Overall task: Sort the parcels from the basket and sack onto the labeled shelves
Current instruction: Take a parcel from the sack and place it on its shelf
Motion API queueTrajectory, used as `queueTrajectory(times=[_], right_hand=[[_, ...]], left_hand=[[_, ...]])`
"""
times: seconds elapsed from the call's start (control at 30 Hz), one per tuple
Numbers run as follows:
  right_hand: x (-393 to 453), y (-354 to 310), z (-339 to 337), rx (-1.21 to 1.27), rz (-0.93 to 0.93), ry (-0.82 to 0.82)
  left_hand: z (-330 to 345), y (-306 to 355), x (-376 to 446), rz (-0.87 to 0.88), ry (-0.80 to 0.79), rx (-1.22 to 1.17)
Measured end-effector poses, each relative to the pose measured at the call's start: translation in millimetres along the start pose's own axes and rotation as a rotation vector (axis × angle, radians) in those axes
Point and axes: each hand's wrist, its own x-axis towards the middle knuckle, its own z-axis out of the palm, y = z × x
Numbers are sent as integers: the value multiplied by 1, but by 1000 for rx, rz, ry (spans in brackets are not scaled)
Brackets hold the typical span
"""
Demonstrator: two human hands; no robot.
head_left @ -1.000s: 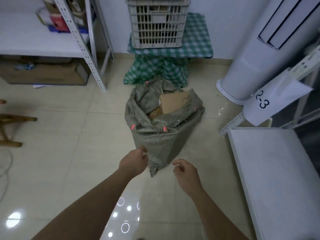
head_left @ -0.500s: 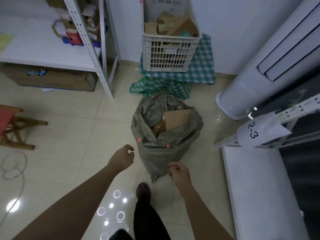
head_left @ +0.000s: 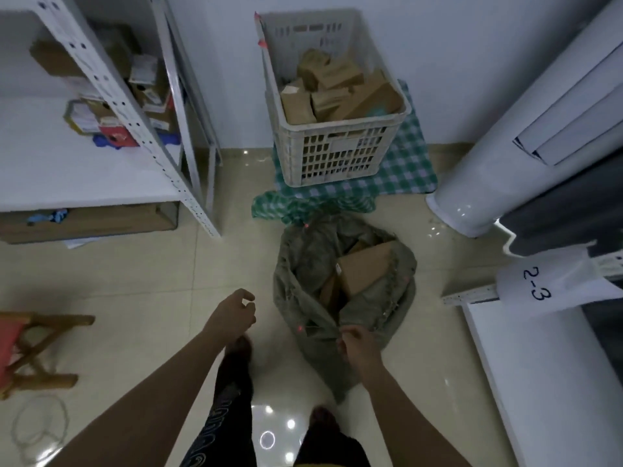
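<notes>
A grey woven sack [head_left: 303,264] stands open on the tiled floor, and a brown cardboard parcel [head_left: 364,271] shows inside it. Behind it, a white slatted basket [head_left: 337,156] holds several cardboard parcels [head_left: 330,92]. My right hand [head_left: 357,342] is at the sack's near rim, its curled fingers pinching the fabric. My left hand [head_left: 232,315] hovers to the left of the sack, loosely curled and holding nothing. A paper label reading 2-3 [head_left: 536,284] hangs on the right shelf.
A white shelf [head_left: 84,170] at the left carries boxes, with a long carton beneath it. The right white shelf board [head_left: 539,382] is close by. A tall air conditioner [head_left: 488,156], a green checked cloth [head_left: 408,163], a wooden stool [head_left: 33,345] and a floor cable [head_left: 37,429] surround me.
I have stepped closer to the sack, and the basket's contents have come into view. My right hand has reached the sack's rim and my left hand has drifted to the left.
</notes>
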Motion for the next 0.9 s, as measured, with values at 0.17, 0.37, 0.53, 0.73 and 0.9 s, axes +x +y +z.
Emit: queueTrajectory(times=[0.17,0.37,0.53,0.73,0.9], right_hand=[[33,-33,32,16,17,74],[64,-52,32,118,68,211],[117,-46,17,129,147,251],[184,-20,14,135,238,255],[246,9,14,25,295,201]], left_hand=[[-31,41,77,113,-117,152],[-2,100,145,199,-341,297],[55,134,197,273,-418,444],[120,138,251,283,-546,602],[178,135,315,243,-583,649]])
